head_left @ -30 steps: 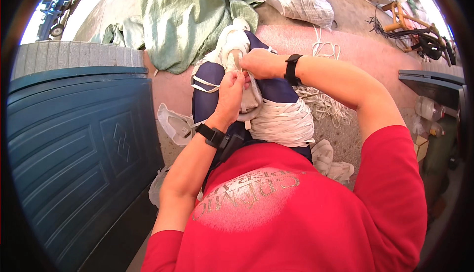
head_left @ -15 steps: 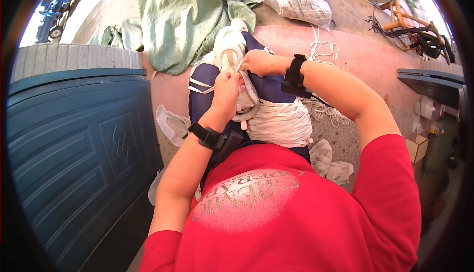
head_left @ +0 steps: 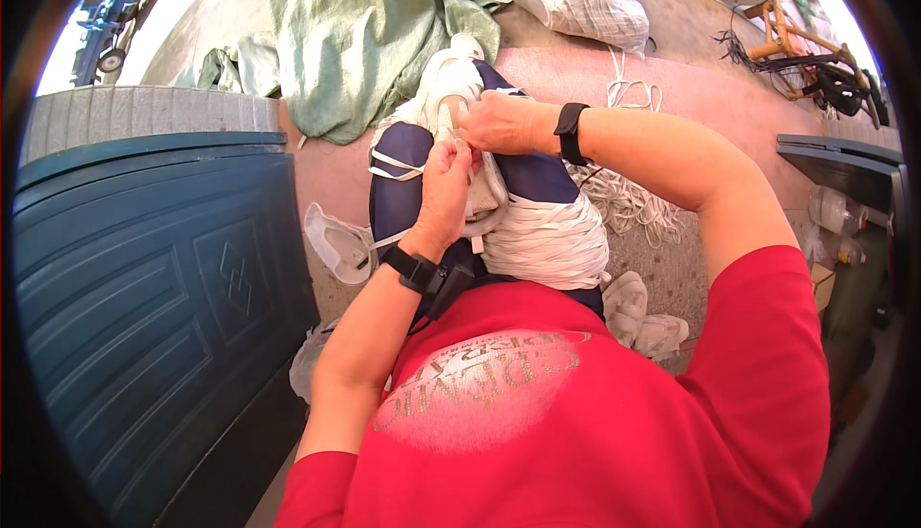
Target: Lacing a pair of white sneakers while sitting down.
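Observation:
A beige and white sneaker [head_left: 486, 197] rests on my lap between my thighs. My left hand [head_left: 446, 181] is closed in a pinch over its lacing, on a white shoelace mostly hidden by the fingers. Just above and to the right, my right hand [head_left: 506, 123] is bent inward, its fingers also pinched on the lace close to the left fingertips. A thick bundle of white laces [head_left: 545, 240] lies across my right thigh. More laces [head_left: 395, 165] hang over my left thigh. Other pale shoes [head_left: 449, 79] sit beyond my hands, between my knees.
A loose white shoe upper [head_left: 338, 245] lies on the floor at left, by a blue panelled door [head_left: 163, 307]. Tangled laces [head_left: 633, 207] and pale shoes [head_left: 638, 317] are on the right. Ahead are a green tarp [head_left: 336, 39], a plastic sack [head_left: 585, 0] and a wooden frame [head_left: 777, 34].
My right hand has turned inward, its back and wrist rolling over, and has come closer to the left hand. My left hand stays almost where it was.

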The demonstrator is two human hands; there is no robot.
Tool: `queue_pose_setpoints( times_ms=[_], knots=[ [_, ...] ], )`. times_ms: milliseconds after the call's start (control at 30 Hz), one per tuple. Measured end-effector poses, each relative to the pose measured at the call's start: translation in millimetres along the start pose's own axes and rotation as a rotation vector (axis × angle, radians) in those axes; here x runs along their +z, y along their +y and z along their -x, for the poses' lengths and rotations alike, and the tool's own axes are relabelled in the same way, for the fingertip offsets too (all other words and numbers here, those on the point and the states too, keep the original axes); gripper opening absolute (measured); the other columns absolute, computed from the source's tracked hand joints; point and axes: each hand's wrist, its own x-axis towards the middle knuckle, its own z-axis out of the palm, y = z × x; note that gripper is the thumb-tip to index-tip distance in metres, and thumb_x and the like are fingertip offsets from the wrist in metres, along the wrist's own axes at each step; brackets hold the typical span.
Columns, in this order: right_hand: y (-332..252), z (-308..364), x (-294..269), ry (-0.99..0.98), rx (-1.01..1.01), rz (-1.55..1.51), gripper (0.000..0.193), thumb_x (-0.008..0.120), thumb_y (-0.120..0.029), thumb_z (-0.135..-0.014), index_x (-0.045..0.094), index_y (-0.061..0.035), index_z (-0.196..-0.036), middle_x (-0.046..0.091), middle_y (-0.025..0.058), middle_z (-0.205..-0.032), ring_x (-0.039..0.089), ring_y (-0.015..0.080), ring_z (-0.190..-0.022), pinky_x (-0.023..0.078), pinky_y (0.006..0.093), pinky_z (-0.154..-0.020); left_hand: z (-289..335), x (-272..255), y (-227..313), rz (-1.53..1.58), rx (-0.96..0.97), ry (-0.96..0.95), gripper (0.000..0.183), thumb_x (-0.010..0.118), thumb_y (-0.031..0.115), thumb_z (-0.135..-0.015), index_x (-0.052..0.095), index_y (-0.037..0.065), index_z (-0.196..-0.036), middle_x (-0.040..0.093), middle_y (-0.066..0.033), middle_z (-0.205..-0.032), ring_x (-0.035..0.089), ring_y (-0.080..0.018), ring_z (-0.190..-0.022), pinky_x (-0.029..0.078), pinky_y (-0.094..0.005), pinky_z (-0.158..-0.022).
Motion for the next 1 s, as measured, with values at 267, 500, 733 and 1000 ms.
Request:
queue_pose_setpoints(
  times_ms=[267,500,733,1000],
  knots=[
    [5.0,-16.8,0.5,-0.321,0.459,-0.498,0.02,0.061,-0.018,-0.07,0.059,-0.0009,-0.061,0.06,0.0163,-0.065,0.061,0.0293,-0.062,0.048,0.0355,-0.054,5.8,3.0,-4.7,-0.108,-0.004,0.002,0.012,0.047,0.017,-0.092,0.047,0.005,-0.094,0.054,-0.005,-0.1,0.05,-0.0091,-0.087,0.041,-0.0211,-0.074],
    [8.8,-19.2,2.0,-0.381,0.49,-0.631,0.017,0.06,-0.016,-0.07,0.06,0.0016,-0.072,0.059,0.0195,-0.067,0.061,0.033,-0.064,0.048,0.0397,-0.055,7.6,-2.4,-6.5,-0.152,0.04,-0.024,0.014,0.046,0.018,-0.092,0.047,0.005,-0.095,0.054,-0.0051,-0.106,0.051,-0.0089,-0.089,0.04,-0.0203,-0.073],
    [5.6,0.8,10.9,-0.087,0.114,-0.363,0.015,0.057,-0.015,-0.07,0.059,0.0002,-0.071,0.06,0.0182,-0.069,0.062,0.0314,-0.069,0.048,0.0377,-0.058,3.6,-4.6,-12.0,-0.116,0.059,-0.045,0.015,0.045,0.019,-0.093,0.047,0.005,-0.093,0.053,-0.0056,-0.109,0.05,-0.0092,-0.09,0.04,-0.0232,-0.083],
    [11.3,-20.4,8.8,-0.661,1.009,-1.065,0.028,0.048,-0.018,-0.077,0.063,0.0062,-0.077,0.06,0.0253,-0.074,0.061,0.0362,-0.07,0.048,0.0406,-0.064,4.5,-3.9,-12.8,-0.283,0.067,-0.034,0.013,0.043,0.016,-0.093,0.047,0.004,-0.093,0.052,-0.0074,-0.111,0.051,-0.0106,-0.092,0.041,-0.023,-0.084]
  ],
)
